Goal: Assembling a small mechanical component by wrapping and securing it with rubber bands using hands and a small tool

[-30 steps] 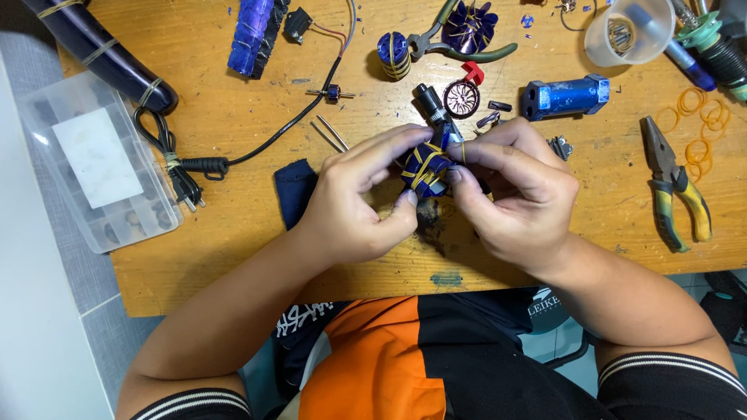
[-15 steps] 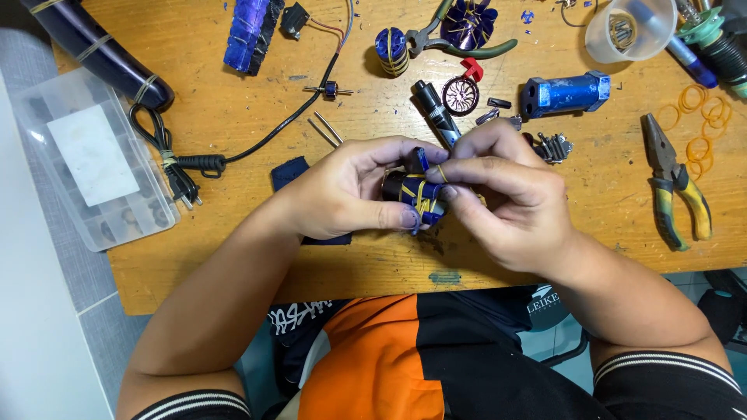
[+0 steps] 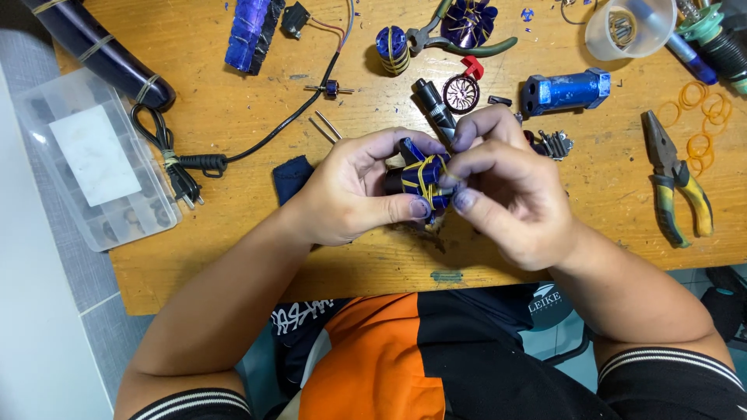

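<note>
A clear plastic box (image 3: 93,167) sits at the left edge of the wooden table (image 3: 233,124), its lid bearing a plain white rectangular label, with small dark parts dimly visible inside; a clear plastic cup (image 3: 626,27) lies tipped at the top right with something small and metallic in it. Both hands meet over the middle of the table, forearms coming in from the lower corners. The left hand (image 3: 350,194) cups a small blue cylinder wound with yellow rubber bands (image 3: 424,180), thumb pressed under it, fingers curled over its dark end. The right hand (image 3: 506,194) pinches the cylinder's other end between thumb and forefinger. The piece is held just above the table. Nearby lie yellow-handled pliers (image 3: 677,187), loose orange rubber bands (image 3: 700,124) and a blue metal cylinder (image 3: 564,91)
</note>
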